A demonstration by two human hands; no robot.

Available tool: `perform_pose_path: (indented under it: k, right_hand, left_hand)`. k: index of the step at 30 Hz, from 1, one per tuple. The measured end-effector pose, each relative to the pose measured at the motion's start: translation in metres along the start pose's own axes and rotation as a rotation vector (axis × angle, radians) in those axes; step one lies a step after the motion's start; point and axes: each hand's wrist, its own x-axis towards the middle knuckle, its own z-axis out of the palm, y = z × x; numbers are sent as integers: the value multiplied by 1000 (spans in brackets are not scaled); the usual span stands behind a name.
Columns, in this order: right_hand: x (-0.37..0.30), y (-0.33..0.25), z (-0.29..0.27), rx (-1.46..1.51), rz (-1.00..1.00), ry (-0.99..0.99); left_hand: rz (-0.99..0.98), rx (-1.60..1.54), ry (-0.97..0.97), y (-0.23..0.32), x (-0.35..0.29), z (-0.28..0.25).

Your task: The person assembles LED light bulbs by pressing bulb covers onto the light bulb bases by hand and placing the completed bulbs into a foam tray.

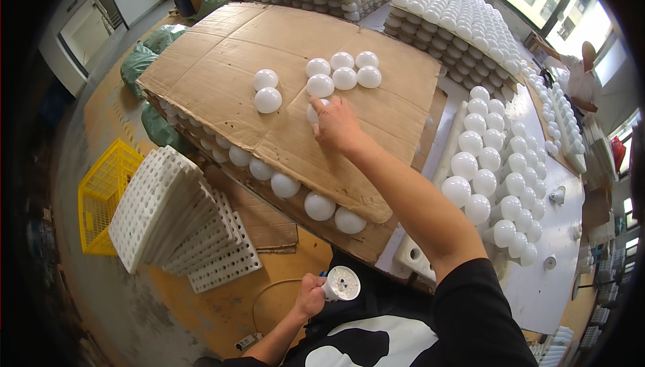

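My left hand [310, 297], low in front of my body, is closed around an LED bulb body [345, 283] that has no dome on it. Its round white board with small chips faces up. Out over the cardboard [222, 51], my right hand [336, 124] has its fingers on a white dome bulb cover [312, 113], partly hidden behind them. Just beyond these fingers stands a group of several more white covers [320, 85]. A pair of covers [268, 100] sits apart to the left.
Under the cardboard lies a layer of white covers [285, 185]. Rows of assembled bulbs [463, 165] stand on the right-hand table. Stacked layers of covers [457, 21] rise at the back. White perforated trays [151, 199] and a yellow crate [101, 192] are at left. Another person [581, 78] is far right.
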Motion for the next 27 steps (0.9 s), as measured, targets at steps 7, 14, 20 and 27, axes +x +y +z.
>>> perform_pose_path:
  k: [7, 14, 20, 27]
  right_hand:
    - [-85, -2, -47, -118, -57, -214]
    - [-225, -3, -135, 700, 174, -292]
    - [-355, 41, -144, 1660, 610, -262]
    - [-434, 49, -121, 1981, 724, 17]
  left_hand:
    - [82, -22, -113, 8, 17, 1]
    - [63, -277, -114, 14, 27, 17]
    - [-87, -97, -130, 33, 35, 57]
    - [-94, 227, -351, 55, 41, 106]
